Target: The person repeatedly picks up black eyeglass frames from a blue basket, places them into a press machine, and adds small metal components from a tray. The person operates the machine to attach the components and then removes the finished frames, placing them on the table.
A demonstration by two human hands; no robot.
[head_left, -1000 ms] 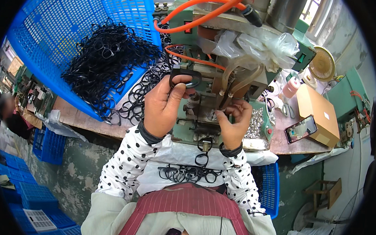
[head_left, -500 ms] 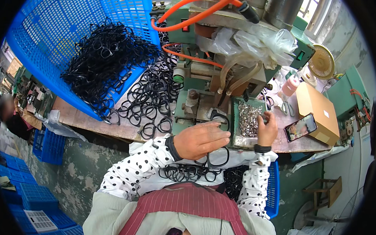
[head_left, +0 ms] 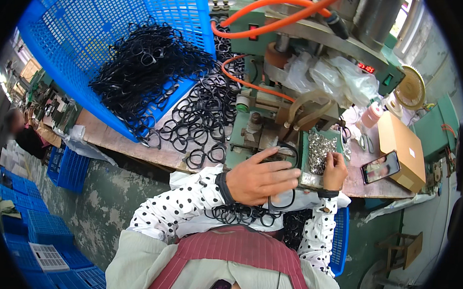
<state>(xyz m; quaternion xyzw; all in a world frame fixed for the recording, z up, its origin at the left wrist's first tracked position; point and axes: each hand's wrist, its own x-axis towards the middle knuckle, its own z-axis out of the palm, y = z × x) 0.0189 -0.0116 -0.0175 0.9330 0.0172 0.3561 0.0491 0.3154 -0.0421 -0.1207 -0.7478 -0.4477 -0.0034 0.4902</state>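
My left hand grips a black glasses frame in front of a green press machine; one lens ring hangs below my fingers. My right hand reaches into a small green tray of tiny metal parts, fingers pinched among them. A pile of black frames rests on my lap over the polka-dot sleeves. Loose black frames are spread on the wooden bench left of the machine.
A tilted blue plastic basket holds many more black frames. An orange hose loops over the machine. A phone, a cardboard box and scissors lie at right. Blue crates stand on the floor at left.
Both hands left the machine's jaws. My left hand came down toward my lap with a frame, and my right hand moved right into the tray of metal parts.
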